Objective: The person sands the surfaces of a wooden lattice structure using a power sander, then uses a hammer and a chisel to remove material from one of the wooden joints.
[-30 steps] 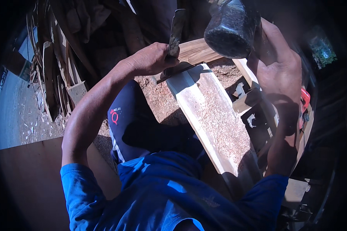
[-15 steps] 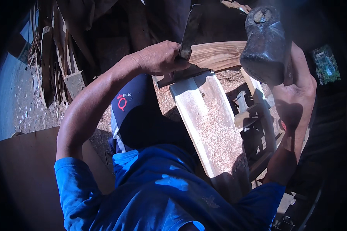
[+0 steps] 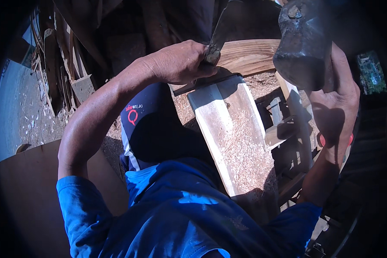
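Observation:
My left hand (image 3: pixel 180 62) is closed around a flat, worn metal blade (image 3: pixel 221 30) that points up and away from me. Beneath that fist, a dark narrow strip (image 3: pixel 206 84) lies across the far end of a pale wooden board (image 3: pixel 207 116); I cannot tell whether strip and blade are joined. Wood shavings (image 3: pixel 247 159) cover much of the board. On the right, my right hand (image 3: pixel 337 101) grips a heavy hammer (image 3: pixel 301 49) with a big dark metal head, raised above the work. Its handle is mostly hidden by the head and my fingers.
Behind the board lies a curved brown plank (image 3: pixel 249 58). A wooden frame with crosspieces (image 3: pixel 284 129) stands to the right. Wood offcuts (image 3: pixel 60 56) lean at the far left, and a large flat panel (image 3: pixel 30 185) lies nearer. My knee (image 3: pixel 146 116) is beside the board.
The hammer and my right hand have shifted slightly to the right, the head a little farther up. My left hand and the blade have moved a little up and right.

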{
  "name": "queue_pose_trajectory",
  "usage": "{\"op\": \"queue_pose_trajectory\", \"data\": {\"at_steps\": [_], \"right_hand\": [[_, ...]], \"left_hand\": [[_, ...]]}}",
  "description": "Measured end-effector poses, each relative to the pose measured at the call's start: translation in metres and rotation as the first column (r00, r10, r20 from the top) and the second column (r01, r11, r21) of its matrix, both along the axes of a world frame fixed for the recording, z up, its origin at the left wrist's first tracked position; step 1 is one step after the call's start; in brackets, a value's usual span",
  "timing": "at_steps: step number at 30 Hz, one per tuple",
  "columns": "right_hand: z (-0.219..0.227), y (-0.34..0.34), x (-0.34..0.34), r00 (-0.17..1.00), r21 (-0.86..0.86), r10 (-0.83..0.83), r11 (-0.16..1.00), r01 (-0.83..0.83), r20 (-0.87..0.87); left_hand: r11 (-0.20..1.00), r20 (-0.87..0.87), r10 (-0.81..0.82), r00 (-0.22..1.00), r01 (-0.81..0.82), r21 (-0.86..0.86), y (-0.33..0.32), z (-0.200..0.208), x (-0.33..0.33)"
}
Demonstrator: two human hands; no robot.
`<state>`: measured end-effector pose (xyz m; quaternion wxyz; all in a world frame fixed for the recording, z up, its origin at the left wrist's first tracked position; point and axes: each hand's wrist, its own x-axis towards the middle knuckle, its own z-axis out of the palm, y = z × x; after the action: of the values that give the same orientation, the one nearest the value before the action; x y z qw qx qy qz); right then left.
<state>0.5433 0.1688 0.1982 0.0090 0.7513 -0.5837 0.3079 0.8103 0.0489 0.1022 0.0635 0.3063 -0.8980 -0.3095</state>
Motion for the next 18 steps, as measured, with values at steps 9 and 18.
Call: {"op": "queue_pose_trajectory", "data": {"at_steps": [9,18], "right_hand": [[-0.009,0.002,0.002,0.998,-0.048,0.063,0.997,-0.063,-0.006],[0.01,0.006,0.005,0.988,-0.039,-0.006,0.999,0.012,0.155]], "left_hand": [[0.997,0.049,-0.02,0.999,0.024,-0.074,0.006,-0.008,-0.001],[0.994,-0.034,-0.057,0.998,0.053,-0.097,0.009,-0.009,0.005]]}}
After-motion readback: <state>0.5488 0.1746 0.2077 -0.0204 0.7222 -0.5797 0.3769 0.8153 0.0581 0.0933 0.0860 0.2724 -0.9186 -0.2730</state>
